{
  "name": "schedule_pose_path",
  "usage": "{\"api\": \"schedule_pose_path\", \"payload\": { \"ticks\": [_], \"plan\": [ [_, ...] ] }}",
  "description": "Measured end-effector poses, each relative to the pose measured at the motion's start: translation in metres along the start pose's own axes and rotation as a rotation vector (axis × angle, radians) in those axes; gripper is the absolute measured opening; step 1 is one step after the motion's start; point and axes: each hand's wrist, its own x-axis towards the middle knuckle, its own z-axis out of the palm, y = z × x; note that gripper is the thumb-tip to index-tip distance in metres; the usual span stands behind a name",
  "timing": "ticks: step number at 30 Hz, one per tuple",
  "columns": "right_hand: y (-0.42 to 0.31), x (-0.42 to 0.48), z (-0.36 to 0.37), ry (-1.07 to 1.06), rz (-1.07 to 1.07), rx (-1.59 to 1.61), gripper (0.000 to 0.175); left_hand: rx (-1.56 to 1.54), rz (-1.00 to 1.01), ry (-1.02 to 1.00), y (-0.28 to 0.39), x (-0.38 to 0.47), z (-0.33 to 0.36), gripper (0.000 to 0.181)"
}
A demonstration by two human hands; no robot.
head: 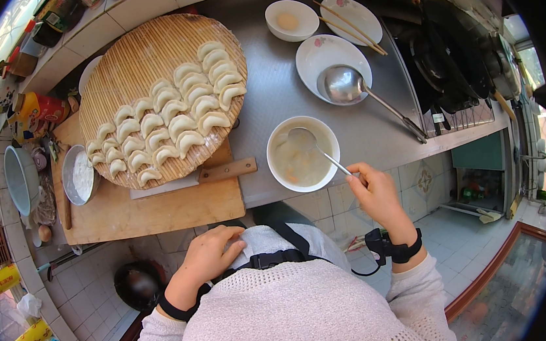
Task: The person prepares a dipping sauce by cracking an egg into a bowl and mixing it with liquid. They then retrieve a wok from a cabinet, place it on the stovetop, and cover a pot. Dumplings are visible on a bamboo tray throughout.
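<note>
My right hand (378, 195) grips the handle of a metal spoon (333, 160). The spoon's bowl rests in pale, cloudy soup with orange bits, inside a white bowl (272, 163) near the counter's front edge. Against my lap lies my left hand (212, 253), fingers slightly bent and holding nothing. A round tray of reed stalks (130, 66) carries rows of folded raw dumplings (182, 125). It sits partly over a wooden cutting board (178, 214) and over the blade of a knife with a wooden handle (228, 170).
Behind the soup, a steel ladle (343, 85) rests in a flowered plate (309, 61). Chopsticks (353, 29) cross another plate (343, 3) beside a small bowl (284, 33). A bowl of flour (83, 175) stands left. A black wok (454, 54) is on the stove at right.
</note>
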Motion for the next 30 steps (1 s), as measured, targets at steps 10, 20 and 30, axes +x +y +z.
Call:
{"api": "schedule_pose_path", "payload": {
  "ticks": [10,20,30],
  "plan": [
    [0.013,0.003,0.023,0.219,-0.131,-0.332,0.016,0.025,0.003,-0.003,-0.006,-0.004,-0.003,0.032],
    [0.009,-0.003,0.026,-0.180,0.000,-0.020,0.022,0.011,0.017,0.017,-0.016,-0.011,-0.003,0.031],
    [0.008,-0.006,0.022,0.140,-0.027,-0.072,0.019,0.003,0.047,0.035,-0.021,-0.014,0.002,0.031]
  ]
}}
